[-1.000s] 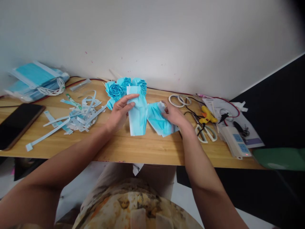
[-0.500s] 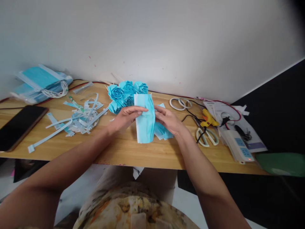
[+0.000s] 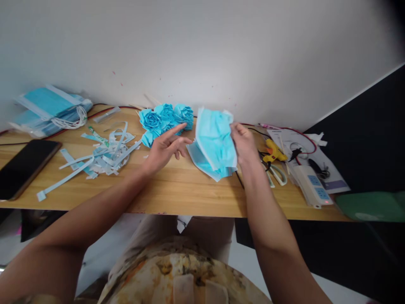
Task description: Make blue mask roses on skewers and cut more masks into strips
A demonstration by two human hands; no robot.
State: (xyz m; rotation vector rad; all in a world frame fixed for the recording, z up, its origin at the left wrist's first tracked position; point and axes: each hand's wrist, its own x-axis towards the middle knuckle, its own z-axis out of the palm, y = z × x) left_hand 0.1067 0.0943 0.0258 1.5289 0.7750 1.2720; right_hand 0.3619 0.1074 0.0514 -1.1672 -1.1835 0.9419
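Note:
My right hand (image 3: pixel 243 142) pinches a light blue mask sheet (image 3: pixel 217 138) by its right edge and holds it up above the wooden table (image 3: pixel 177 192). Under that sheet lies a small pile of blue mask pieces (image 3: pixel 205 166). My left hand (image 3: pixel 166 147) hovers just left of the sheet with fingers spread, holding nothing. Behind the left hand sit three blue roses (image 3: pixel 166 118) made of mask cloth.
Cut white-blue strips (image 3: pixel 101 154) lie at the left, beside a dark phone (image 3: pixel 23 166) and a stack of packed masks (image 3: pixel 50 107). To the right are scissors (image 3: pixel 276 173), a yellow glue gun (image 3: pixel 274 152), a power strip (image 3: pixel 313 185) and cables.
My left hand has let go of the blue sheet and opened. My right hand has taken the sheet, lifted it up and to the right, and it has spread wider.

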